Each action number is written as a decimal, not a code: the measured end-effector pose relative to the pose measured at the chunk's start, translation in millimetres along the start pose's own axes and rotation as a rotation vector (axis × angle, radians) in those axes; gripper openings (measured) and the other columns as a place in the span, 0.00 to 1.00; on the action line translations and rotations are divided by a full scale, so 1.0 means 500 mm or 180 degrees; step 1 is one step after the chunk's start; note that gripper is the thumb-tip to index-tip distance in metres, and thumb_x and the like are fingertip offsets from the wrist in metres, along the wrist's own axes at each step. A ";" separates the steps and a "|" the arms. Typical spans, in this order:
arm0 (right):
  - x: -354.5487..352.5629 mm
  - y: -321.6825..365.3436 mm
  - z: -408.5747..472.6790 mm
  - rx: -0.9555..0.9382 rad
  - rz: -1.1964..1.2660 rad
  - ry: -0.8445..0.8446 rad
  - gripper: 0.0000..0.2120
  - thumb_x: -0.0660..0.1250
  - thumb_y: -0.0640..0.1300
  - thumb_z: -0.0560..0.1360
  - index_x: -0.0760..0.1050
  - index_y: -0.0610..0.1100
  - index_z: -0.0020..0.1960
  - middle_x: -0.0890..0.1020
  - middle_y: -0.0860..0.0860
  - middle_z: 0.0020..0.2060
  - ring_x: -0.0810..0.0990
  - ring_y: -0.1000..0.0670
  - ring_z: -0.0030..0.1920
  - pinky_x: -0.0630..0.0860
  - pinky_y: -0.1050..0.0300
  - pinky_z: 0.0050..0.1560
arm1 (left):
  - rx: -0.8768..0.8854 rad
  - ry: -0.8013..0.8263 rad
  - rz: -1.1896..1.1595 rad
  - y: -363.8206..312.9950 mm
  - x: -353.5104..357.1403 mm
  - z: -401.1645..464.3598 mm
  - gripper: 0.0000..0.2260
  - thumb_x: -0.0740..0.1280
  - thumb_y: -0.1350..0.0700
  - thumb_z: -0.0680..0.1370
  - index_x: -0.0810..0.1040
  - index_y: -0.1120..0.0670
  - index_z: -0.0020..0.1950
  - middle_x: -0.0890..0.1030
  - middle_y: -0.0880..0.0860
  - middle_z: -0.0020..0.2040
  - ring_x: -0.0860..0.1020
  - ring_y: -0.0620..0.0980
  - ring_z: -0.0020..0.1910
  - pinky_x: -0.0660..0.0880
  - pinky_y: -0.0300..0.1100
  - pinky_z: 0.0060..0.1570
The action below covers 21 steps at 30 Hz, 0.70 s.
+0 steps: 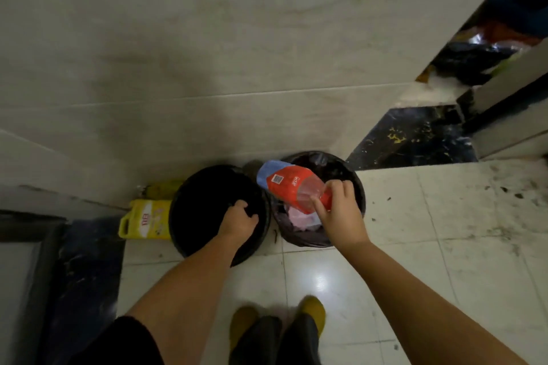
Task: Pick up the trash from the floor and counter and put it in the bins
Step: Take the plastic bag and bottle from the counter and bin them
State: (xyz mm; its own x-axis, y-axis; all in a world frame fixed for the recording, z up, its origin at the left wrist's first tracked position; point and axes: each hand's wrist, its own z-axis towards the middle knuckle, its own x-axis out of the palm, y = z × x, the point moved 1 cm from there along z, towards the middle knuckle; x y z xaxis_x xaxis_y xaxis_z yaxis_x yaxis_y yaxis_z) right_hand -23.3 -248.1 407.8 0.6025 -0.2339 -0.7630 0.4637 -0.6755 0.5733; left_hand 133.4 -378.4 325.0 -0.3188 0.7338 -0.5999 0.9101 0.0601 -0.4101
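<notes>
Right hand (338, 210) closed around a crinkled clear plastic bottle with red label (292, 188), tilted over the right bin (354, 184), round and lined with a glossy black bag, holding pale pink scraps. Left hand (238, 221) curled over the rim of the left bin (189, 216), round, black. Yellow plastic jug (145, 219) just left. Glossy white tiled floor (415, 231), scuffed; pale marbled wall (207, 53) beyond.

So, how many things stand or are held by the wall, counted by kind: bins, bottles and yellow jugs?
Bins: 2, left bin and right bin
Bottles: 1, bottle in the right hand
Yellow jugs: 1, jug
Total: 4
</notes>
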 end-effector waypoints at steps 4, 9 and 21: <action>0.097 0.103 0.002 -0.0327 -0.0321 0.0514 0.17 0.62 0.47 0.79 0.66 0.40 0.63 0.68 0.42 0.62 0.76 0.41 0.58 0.77 0.46 0.56 | -0.0123 -0.0073 0.0099 0.150 -0.072 -0.019 0.20 0.66 0.56 0.77 0.69 0.62 0.67 0.79 0.65 0.57 0.78 0.62 0.57 0.75 0.52 0.58; 0.251 0.153 0.031 -0.0460 -0.0710 0.0982 0.15 0.61 0.44 0.79 0.65 0.39 0.62 0.67 0.40 0.62 0.78 0.36 0.55 0.77 0.42 0.55 | -0.0238 -0.0113 0.0220 0.300 -0.100 -0.001 0.18 0.63 0.54 0.78 0.70 0.59 0.66 0.79 0.63 0.55 0.78 0.60 0.55 0.76 0.51 0.53; 0.614 0.071 0.109 -0.0354 -0.1439 0.1249 0.20 0.62 0.43 0.79 0.61 0.39 0.67 0.63 0.36 0.67 0.78 0.35 0.57 0.77 0.45 0.55 | 0.1081 0.0149 0.2175 0.484 0.061 0.083 0.22 0.55 0.53 0.81 0.60 0.52 0.75 0.58 0.55 0.77 0.52 0.53 0.78 0.50 0.53 0.75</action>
State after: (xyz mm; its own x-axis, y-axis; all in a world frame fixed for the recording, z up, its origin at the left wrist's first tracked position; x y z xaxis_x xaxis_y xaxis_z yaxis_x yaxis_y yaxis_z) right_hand 142.8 -382.1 177.4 0.5148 0.3486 -0.7832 0.7819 -0.5657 0.2621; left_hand 333.1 -369.2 178.8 0.3042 0.5615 -0.7695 0.7671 -0.6233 -0.1516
